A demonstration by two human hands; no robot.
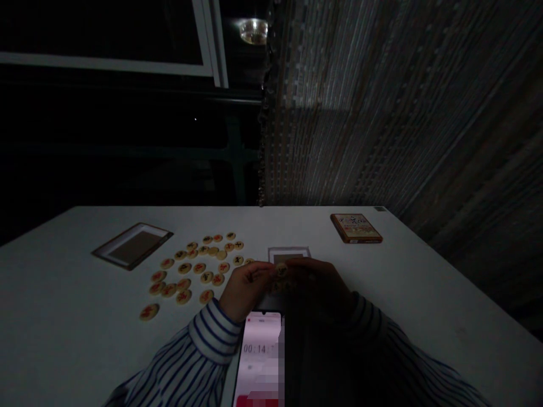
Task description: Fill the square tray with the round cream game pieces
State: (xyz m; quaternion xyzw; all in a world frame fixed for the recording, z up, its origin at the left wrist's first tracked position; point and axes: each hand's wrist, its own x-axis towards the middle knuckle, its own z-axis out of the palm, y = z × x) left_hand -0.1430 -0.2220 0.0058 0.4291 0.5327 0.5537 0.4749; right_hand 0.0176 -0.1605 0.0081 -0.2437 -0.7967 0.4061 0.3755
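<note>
Between my two hands a round wooden Chinese chess piece [281,270] is held up, its dark character facing me. My left hand [248,291] has its fingers closed at the piece's left side. From the right, my right hand [324,280] curls its fingers against the same piece, though deep shadow hides much of this hand. Just below the held piece, more pieces [276,286] show dimly; whether they are gripped or lying down I cannot tell. Behind the hands lies a white-edged shallow box part [289,250], partly covered by them.
Several loose Chinese chess pieces [199,268] with red or dark characters spread over the white table [97,311] to the left. Beyond them sits an open box lid [136,244]. A printed box [356,227] lies back right. A phone [258,362] showing a timer lies close to me.
</note>
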